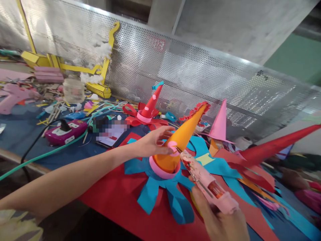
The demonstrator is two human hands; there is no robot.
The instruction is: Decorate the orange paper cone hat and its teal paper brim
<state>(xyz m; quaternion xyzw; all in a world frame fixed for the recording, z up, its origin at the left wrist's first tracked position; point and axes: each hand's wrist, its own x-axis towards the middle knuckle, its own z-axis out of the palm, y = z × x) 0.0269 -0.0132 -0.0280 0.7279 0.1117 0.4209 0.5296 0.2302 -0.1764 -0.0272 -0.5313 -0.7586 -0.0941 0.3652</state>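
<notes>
One left-edge glue gun [10,100]: pink plastic, handle cut off at the view's edge, nose lost among scraps.
Sleeve [20,226]: yellow and pale, patterned, cropped in the lower corner.
Power strip [65,132]: glossy purple, black plug in it, any print too small to read.
Jar [73,90]: clear, rounded, contents unclear.
Yellow frame [106,67]: flat-sided, dark-edged, white fluff caught on it, one bar running out of view.
Phone [110,135]: flat on the blue table [25,132], partly masked by blurred squares.
Metal screen [140,60]: perforated, shiny; reddish marks on it too hazy to read.
Spotted red cone [153,100]: blue tip, pink band, looped red strips about its foot.
Left hand [151,142]: thumb and fingers apart at the orange cone's left flank; whether they press on it, I cannot tell.
Orange cone [187,132]: smooth, leaning right, red frill along its upper edge, blue looped strips [150,197] round its base, above a red sheet [107,204]; pink disc [172,146] on its front.
Held glue gun [208,180]: pink, stained barrel, nozzle at the disc.
Right hand [223,221]: wrapped around that gun, trigger hidden.
Pink cone [220,124]: smooth, pointed.
Long red cone [278,144]: slants right; objects beyond it blurred.
</notes>
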